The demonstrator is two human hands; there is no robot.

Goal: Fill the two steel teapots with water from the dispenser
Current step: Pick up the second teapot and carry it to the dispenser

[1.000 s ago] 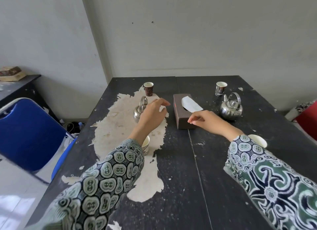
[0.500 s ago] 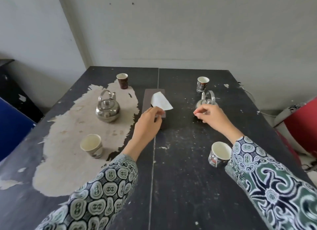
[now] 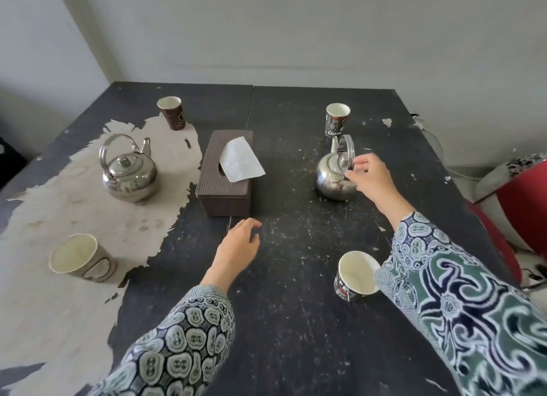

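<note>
Two steel teapots stand on the black table. The left teapot sits on the worn pale patch, handle upright, untouched. The right teapot is at the right of the tissue box. My right hand hovers at that pot's handle, fingers spread and curled toward it, holding nothing. My left hand hangs over the table centre just in front of the tissue box, fingers loosely apart and empty. No water dispenser is in view.
A brown tissue box stands between the teapots. Paper cups: far left, far right, near left, near right beside my right sleeve. A red chair is at the table's right edge.
My left hand has drawn back from the tissue box toward me. My right hand has reached up to the right teapot's handle. The view has shifted right and closer.
</note>
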